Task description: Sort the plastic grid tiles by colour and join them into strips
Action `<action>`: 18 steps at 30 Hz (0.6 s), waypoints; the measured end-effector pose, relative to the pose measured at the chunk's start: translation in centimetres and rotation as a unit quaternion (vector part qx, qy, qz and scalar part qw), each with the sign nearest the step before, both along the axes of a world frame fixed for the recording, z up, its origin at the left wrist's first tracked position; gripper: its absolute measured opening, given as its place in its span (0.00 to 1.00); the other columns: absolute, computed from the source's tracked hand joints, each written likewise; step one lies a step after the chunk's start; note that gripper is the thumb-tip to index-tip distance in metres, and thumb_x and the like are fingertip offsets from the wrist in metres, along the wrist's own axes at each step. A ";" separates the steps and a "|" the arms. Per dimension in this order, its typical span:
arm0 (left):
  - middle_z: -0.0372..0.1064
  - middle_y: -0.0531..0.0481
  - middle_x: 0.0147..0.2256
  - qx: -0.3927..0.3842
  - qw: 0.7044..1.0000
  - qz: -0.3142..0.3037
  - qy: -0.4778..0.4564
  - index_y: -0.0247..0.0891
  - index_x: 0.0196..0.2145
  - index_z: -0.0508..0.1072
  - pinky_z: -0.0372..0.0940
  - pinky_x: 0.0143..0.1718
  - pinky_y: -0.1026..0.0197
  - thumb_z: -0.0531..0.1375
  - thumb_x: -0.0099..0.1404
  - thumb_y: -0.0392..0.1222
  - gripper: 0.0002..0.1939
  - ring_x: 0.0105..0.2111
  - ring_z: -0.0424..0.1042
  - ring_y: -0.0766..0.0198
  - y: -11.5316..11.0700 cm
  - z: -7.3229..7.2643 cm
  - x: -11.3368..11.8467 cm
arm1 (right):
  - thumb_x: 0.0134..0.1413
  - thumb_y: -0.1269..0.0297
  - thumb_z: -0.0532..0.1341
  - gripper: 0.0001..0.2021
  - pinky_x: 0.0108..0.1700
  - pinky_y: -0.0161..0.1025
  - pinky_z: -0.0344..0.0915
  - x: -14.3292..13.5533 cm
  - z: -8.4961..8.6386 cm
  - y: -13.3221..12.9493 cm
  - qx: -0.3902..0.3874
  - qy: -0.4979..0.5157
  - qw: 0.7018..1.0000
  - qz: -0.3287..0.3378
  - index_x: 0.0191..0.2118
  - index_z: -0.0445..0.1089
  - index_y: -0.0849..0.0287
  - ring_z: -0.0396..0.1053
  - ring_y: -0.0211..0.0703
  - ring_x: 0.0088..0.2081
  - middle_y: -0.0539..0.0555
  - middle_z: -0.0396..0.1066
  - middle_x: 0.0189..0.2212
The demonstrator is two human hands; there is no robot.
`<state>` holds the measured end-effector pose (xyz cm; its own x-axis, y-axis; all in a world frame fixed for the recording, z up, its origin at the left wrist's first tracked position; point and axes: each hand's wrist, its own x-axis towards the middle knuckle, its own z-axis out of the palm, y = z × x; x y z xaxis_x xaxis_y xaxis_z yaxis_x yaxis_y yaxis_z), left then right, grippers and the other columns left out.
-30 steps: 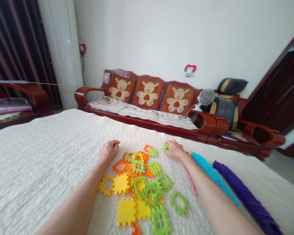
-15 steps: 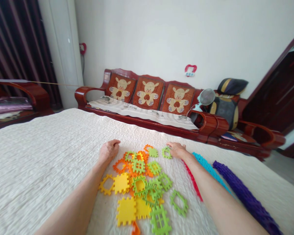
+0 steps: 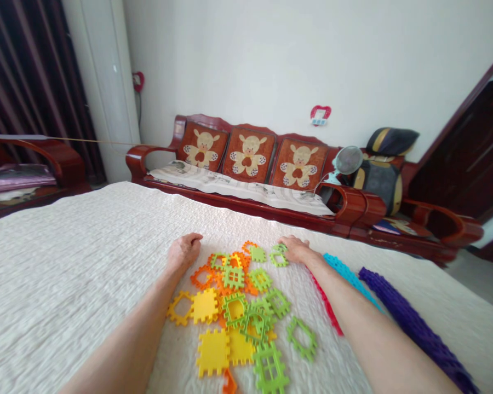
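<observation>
My left hand [image 3: 184, 251] rests on the white quilted cover with its fingers curled closed. Nothing shows in it. It lies just left of the pile of toy panels. At the pile's far right, my right hand [image 3: 296, 249] has its fingertips on a small green panel [image 3: 281, 247], partly hidden by the fingers. Just below that is a green open-frame panel [image 3: 278, 259]. Between my forearms lie notched plastic panels: a solid yellow square [image 3: 213, 352], a green window panel [image 3: 270, 368], an orange frame [image 3: 202, 277] and several others, many overlapping.
Right of the pile, partly behind my right forearm, lie a red strip [image 3: 326, 303], a blue mesh strip [image 3: 351, 279] and a purple mesh bundle [image 3: 411, 317]. Beyond the cover [image 3: 86, 262] stand a wooden sofa [image 3: 230, 200] with bear cushions and a small fan [image 3: 349, 160].
A second bit of green panel now shows at my right fingertips, above the open-frame one, which sits slightly lower. My left hand stays where it was.
</observation>
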<state>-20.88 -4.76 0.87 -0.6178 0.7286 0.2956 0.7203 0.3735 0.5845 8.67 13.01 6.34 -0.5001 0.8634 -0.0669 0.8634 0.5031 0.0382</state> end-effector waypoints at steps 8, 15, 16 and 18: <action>0.75 0.50 0.40 -0.007 1.000 0.001 0.002 0.43 0.41 0.76 0.64 0.43 0.63 0.50 0.59 0.40 0.18 0.41 0.72 0.60 -0.1 0.2 0.2 | 0.42 0.76 0.56 0.24 0.44 0.36 0.56 1.1 0.9 -1.4 -0.004 0.076 0.992 0.101 0.49 0.64 0.54 0.63 0.43 0.43 0.54 0.64 0.42; 0.75 0.50 0.40 -0.005 1.000 0.000 0.002 0.44 0.41 0.76 0.64 0.43 0.63 0.50 0.59 0.41 0.18 0.40 0.73 0.61 -0.1 0.3 0.2 | 0.43 0.75 0.56 0.18 0.41 0.32 0.58 1.5 0.0 -2.4 -0.047 0.081 0.978 0.185 0.43 0.67 0.55 0.64 0.39 0.40 0.52 0.64 0.39; 0.75 0.50 0.40 -0.005 1.000 0.000 0.002 0.43 0.41 0.76 0.64 0.43 0.63 0.50 0.59 0.41 0.18 0.40 0.72 0.61 -0.2 0.3 0.2 | 0.43 0.75 0.55 0.18 0.42 0.32 0.58 1.4 0.0 -2.5 -0.052 0.082 0.977 0.190 0.42 0.67 0.56 0.64 0.40 0.41 0.52 0.65 0.39; 0.75 0.50 0.40 -0.008 1.000 0.002 0.002 0.43 0.41 0.76 0.64 0.43 0.63 0.50 0.59 0.41 0.18 0.41 0.72 0.61 -0.2 0.4 0.3 | 0.43 0.77 0.54 0.18 0.44 0.33 0.58 1.3 0.0 -2.6 -0.062 0.079 0.975 0.197 0.42 0.67 0.56 0.64 0.40 0.42 0.52 0.65 0.40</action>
